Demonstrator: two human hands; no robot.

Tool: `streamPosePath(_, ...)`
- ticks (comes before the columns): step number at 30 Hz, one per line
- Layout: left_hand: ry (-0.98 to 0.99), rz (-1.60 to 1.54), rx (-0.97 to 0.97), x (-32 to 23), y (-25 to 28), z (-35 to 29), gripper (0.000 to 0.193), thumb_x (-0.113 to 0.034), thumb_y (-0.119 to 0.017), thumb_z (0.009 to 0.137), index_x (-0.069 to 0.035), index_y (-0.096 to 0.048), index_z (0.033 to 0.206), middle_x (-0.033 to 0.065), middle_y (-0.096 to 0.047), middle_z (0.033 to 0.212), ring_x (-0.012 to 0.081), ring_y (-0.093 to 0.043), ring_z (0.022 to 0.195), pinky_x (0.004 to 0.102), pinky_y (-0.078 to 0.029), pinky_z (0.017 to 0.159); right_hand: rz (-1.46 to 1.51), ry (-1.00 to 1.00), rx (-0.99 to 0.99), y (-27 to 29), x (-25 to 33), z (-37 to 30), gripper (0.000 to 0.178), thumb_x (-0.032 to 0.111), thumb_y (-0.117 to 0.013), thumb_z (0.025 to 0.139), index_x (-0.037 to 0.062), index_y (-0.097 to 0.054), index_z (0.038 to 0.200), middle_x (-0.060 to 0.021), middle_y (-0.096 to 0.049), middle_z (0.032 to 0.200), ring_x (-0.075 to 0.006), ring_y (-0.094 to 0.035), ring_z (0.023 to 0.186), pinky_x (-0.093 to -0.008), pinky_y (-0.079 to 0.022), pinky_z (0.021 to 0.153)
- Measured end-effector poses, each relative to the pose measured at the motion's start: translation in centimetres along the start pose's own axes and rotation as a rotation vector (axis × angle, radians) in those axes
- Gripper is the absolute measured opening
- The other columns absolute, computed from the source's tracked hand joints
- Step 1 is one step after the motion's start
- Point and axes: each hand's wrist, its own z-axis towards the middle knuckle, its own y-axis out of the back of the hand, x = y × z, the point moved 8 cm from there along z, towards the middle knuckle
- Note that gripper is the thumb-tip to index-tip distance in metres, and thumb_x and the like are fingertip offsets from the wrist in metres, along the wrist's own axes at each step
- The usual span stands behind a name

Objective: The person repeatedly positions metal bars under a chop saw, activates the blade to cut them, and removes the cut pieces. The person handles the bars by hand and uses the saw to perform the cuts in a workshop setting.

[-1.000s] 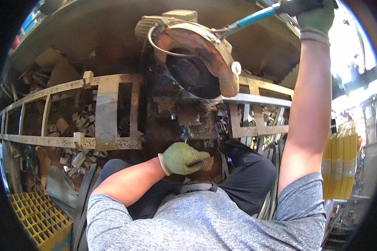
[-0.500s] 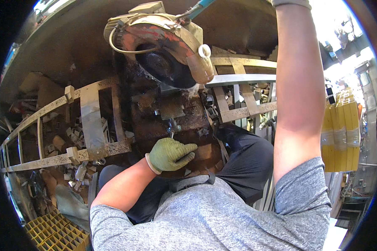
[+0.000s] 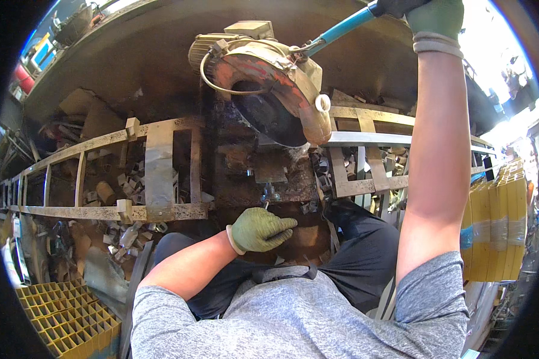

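Observation:
My right hand (image 3: 437,21), in a green glove, reaches up at the top right and is closed round the dark grip at the end of the blue handle (image 3: 341,29) of a cut-off saw (image 3: 269,72). The saw's worn orange-and-beige guard covers a dark round disc. Under it, a silver metal bar (image 3: 371,139) lies along the right side and reaches in beneath the guard. My left hand (image 3: 260,230), gloved in green too, is closed on the rod of a small metal clamp (image 3: 271,192) in front of the saw; its fingers partly hide the rod.
Pale slatted racks stand left (image 3: 102,212) and right (image 3: 371,184) of the saw, with many metal offcuts (image 3: 129,238) beneath the left one. Yellow grid-like pieces (image 3: 66,317) sit at lower left. A wrapped yellow bundle (image 3: 494,233) stands at right.
The view has shifted, so the scene sits lower and further right, and my right hand on the saw handle has come into view. My left hand stays by the clamp.

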Motion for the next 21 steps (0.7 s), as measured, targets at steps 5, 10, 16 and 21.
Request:
streamPosePath(5, 0.009, 0.023, 0.01, 0.2, -0.3, -0.3, 0.029, -0.021, -0.089, 0.103, -0.014, -0.086, 0.131, 0.0154, -0.079, 0.083, 0.0432, -0.077, 0.072, 0.0549, -0.059, 0.064, -0.043, 0.005, 0.078, 0.6, -0.1, 0.2, 0.022, 0.034, -0.066, 0.121, 0.0246, -0.062, 0.102, 0.0067, -0.056, 0.085, -0.0135, -0.056, 0.074, -0.0362, -0.05, 0.067)
streamPosePath(10, 0.037, 0.021, 0.002, -0.1, -0.2, -0.1, 0.028, -0.021, -0.089, 0.104, -0.015, -0.086, 0.131, 0.0157, -0.079, 0.083, 0.0433, -0.077, 0.072, 0.0553, -0.059, 0.064, -0.153, 0.066, 0.255, 1.4, 0.0, 0.2, 0.025, 0.032, -0.062, 0.124, 0.0239, -0.061, 0.1, 0.0067, -0.055, 0.084, -0.0121, -0.055, 0.072, -0.0372, -0.051, 0.066)
streamPosePath(16, 0.142, 0.063, 0.073, 0.1, -0.5, -0.2, 0.03, -0.03, -0.083, 0.11, -0.011, -0.087, 0.132, 0.018, -0.08, 0.086, 0.0447, -0.079, 0.08, 0.0568, -0.061, 0.071, 0.533, -0.217, 0.178, 4.7, -1.8, -0.2, 0.032, 0.034, -0.056, 0.128, 0.0225, -0.062, 0.1, 0.005, -0.054, 0.082, -0.0119, -0.056, 0.07, -0.0392, -0.058, 0.066)
streamPosePath(21, 0.168, 0.081, 0.052, 0.2, -0.7, -0.2, 0.031, -0.031, -0.084, 0.109, -0.01, -0.087, 0.132, 0.0185, -0.081, 0.087, 0.0448, -0.079, 0.08, 0.0568, -0.061, 0.071, 0.39, -0.133, 0.208, 6.3, -1.0, -1.4, 0.034, 0.038, -0.056, 0.13, 0.0202, -0.065, 0.102, 0.0028, -0.059, 0.085, -0.014, -0.06, 0.072, -0.0392, -0.063, 0.07)
